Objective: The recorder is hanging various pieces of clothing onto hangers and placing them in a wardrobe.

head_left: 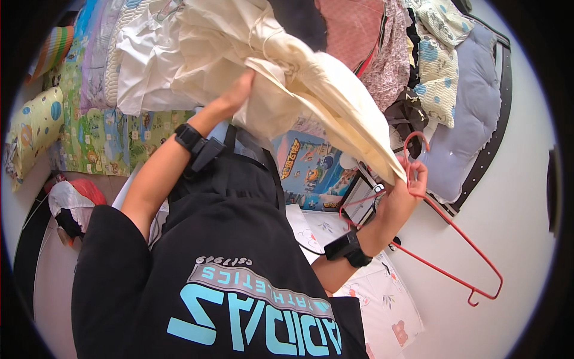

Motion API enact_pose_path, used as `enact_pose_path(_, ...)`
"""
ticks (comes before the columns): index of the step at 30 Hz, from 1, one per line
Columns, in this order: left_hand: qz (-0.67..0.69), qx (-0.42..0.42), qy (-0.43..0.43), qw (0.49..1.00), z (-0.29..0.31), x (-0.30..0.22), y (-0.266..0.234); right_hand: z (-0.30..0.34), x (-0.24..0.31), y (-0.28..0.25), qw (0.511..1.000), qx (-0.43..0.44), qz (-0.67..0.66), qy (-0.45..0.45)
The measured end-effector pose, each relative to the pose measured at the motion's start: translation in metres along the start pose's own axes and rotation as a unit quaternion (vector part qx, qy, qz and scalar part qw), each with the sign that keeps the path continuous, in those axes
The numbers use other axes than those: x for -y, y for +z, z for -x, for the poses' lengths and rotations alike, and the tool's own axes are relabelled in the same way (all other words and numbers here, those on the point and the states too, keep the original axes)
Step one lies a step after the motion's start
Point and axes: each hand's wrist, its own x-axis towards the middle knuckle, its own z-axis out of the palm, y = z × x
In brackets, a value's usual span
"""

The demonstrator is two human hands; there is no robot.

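Observation:
A large cream garment (287,84) is stretched between my two hands, its cloth bunched and folded in the middle. On its left side, my left hand (238,93) grips a fold, with the fingertips hidden in the fabric. My right hand (406,182) is closed at the garment's tapering right end, pinching the cloth edge together with a red clothes hanger (463,230). The hanger's hook (417,139) rises above the fingers, and its long arm slants down to the right. Part of the hanger passes behind my right wrist.
Ahead lies a bed with white bedding (143,72), a patterned play mat (95,137) and a pink cover (353,30). A grey cushioned headboard (466,107) stands along the right. A rolled mat (37,128) is at the far left. Below my right arm is a white patterned sheet (382,305).

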Motion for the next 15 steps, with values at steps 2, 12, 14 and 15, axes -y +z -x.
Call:
enact_pose_path(2,0.062,-0.061,0.029,0.996,0.008,-0.031,-0.013,0.014,-0.002,0.002,0.999,-0.024,0.008,0.035)
enact_pose_path(12,-0.033,0.133,0.066,0.988,0.062,-0.125,-0.088,0.023,-0.007,0.015,0.982,0.165,0.023,0.089)
enact_pose_path(14,-0.240,0.079,0.015,0.967,0.085,-0.111,-0.089,0.014,-0.012,0.016,0.972,0.208,0.005,0.106)
enact_pose_path(15,-0.288,0.043,0.033,0.956,0.096,-0.103,-0.088,0.007,-0.015,0.016,0.972,0.209,0.013,0.107)
